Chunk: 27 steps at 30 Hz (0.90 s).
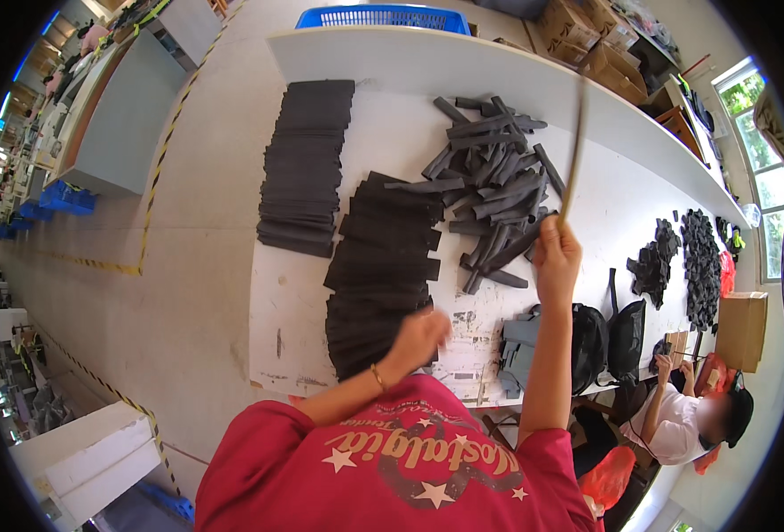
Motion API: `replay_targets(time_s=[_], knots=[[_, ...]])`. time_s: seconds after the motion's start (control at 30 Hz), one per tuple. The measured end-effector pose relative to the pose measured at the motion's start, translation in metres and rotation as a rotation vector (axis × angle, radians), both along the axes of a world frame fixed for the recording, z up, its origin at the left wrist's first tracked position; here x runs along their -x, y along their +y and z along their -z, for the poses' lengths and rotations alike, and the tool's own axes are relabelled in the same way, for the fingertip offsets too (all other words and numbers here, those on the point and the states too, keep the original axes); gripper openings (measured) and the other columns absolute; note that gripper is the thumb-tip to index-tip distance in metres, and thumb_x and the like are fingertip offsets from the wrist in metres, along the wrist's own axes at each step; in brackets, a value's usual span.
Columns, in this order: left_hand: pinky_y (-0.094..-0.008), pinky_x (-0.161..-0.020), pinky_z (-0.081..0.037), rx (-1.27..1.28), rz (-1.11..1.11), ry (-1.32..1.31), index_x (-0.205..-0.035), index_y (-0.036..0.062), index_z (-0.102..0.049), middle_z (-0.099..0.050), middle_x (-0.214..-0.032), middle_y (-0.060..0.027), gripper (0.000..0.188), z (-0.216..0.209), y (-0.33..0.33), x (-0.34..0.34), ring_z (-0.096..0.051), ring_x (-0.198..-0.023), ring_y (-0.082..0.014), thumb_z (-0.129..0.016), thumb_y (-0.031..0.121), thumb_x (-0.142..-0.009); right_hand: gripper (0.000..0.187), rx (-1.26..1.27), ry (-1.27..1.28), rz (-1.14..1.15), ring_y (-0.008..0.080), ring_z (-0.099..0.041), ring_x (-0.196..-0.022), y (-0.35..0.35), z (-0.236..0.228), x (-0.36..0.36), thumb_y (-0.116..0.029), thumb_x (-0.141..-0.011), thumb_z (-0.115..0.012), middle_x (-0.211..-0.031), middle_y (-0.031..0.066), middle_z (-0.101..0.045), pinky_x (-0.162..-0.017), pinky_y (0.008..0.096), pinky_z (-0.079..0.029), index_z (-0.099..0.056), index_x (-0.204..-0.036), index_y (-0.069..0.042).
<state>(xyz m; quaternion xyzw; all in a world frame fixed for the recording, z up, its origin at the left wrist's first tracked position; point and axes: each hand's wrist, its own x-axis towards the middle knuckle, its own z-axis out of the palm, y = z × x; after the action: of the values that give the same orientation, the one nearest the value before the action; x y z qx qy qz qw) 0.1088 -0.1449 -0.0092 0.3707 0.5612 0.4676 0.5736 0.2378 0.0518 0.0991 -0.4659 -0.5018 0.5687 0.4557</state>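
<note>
My right hand is raised over the table, closed round the lower end of a long thin tan stick that points away from me. Just by its fingers is the end of a dark rolled strip; whether the hand grips it too is unclear. Behind it spreads a loose heap of dark grey rolled fabric pieces. My left hand, smeared by motion, hovers at the near right edge of a row of overlapping flat black strips. A neater row of flat dark strips lies farther left.
A raised white shelf edge runs along the white table's far side, bearing a blue basket. Black bags and small dark piles lie right. Another person sits at the right, near a cardboard box.
</note>
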Motion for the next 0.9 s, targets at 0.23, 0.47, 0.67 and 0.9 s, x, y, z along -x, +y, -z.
replay_targets(time_s=[0.23,0.47,0.67,0.9], knots=[[-0.0190,-0.062,-0.038,-0.232,-0.121,-0.268,-0.099,-0.0001,-0.058,-0.053,-0.078,0.0039,0.019,-0.039,0.088,0.026,-0.046,-0.071,-0.0039,-0.060,0.017,-0.092,0.021,0.161,-0.051,-0.181,0.0006,-0.034,-0.051,-0.063,0.027,0.021,-0.025,-0.093,-0.059,-0.061,-0.0084,-0.045,-0.045,0.0194,-0.026,-0.060,-0.086,-0.005],[-0.0202,-0.058,-0.042,-0.174,-0.421,-0.538,-0.093,0.0057,-0.056,-0.056,-0.078,0.0031,0.021,-0.037,0.097,0.029,-0.052,-0.067,-0.0050,-0.049,0.025,-0.098,0.016,0.137,0.016,-0.117,-0.0005,-0.031,-0.049,-0.071,0.057,0.019,-0.019,-0.093,-0.060,-0.060,-0.0098,-0.040,-0.043,0.0184,-0.022,-0.057,-0.085,-0.005],[-0.0203,-0.057,-0.039,-0.318,-0.470,0.140,-0.089,0.0011,-0.057,-0.053,-0.070,0.0018,0.018,-0.018,0.101,0.044,-0.045,-0.066,-0.0028,-0.055,0.018,-0.095,0.011,0.099,-0.084,-0.137,0.0001,-0.033,-0.051,-0.070,0.052,0.027,-0.015,-0.091,-0.060,-0.062,-0.0087,-0.041,-0.044,0.0185,-0.025,-0.054,-0.090,-0.007],[-0.0204,-0.057,-0.038,-0.242,-0.499,-0.019,-0.089,0.0003,-0.057,-0.053,-0.071,0.0021,0.020,-0.010,0.092,0.030,-0.044,-0.065,-0.0043,-0.056,0.020,-0.095,0.016,0.196,0.064,-0.167,-0.0001,-0.030,-0.048,-0.068,0.064,0.046,-0.018,-0.094,-0.058,-0.059,-0.0087,-0.039,-0.044,0.0179,-0.023,-0.054,-0.086,-0.005]])
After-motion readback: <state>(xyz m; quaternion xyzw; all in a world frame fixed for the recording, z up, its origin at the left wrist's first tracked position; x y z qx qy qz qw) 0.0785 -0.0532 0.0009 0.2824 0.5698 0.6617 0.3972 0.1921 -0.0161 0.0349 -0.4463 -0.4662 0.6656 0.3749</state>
